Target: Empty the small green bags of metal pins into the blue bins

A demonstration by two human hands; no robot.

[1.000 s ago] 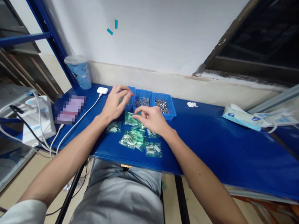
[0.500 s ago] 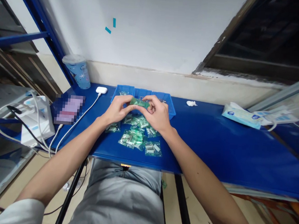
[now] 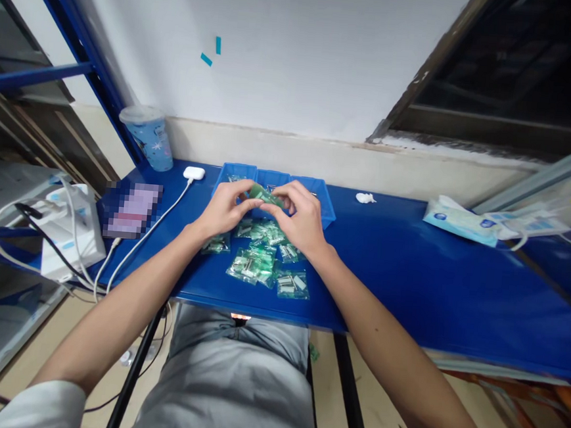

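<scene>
Between both hands is a small green plastic bag (image 3: pixel 266 196), held just above the table. My left hand (image 3: pixel 227 208) pinches its left end between thumb and fingers. At its right end my right hand (image 3: pixel 301 216) grips it with thumb and curled fingers. What the held bag contains cannot be made out. Below the hands lies a loose pile of green-tinted clear bags (image 3: pixel 252 262) with small metal and white parts inside. One such bag (image 3: pixel 293 284) lies at the pile's front right. Behind the hands stand blue bins (image 3: pixel 329 201) holding small metal parts, partly hidden by my fingers.
On the blue table (image 3: pixel 385 268) a tissue pack (image 3: pixel 460 221) lies to the right and a crumpled white piece (image 3: pixel 366 198) near the wall. At left are a blue cup (image 3: pixel 148 138), a white charging case (image 3: pixel 194 173), a blurred-out phone (image 3: pixel 133 210), cables and a power strip (image 3: pixel 74 230).
The held green bag has been bent or rolled into a narrower shape between the fingers. My right fingers have shifted slightly; the pile and bins stay put.
</scene>
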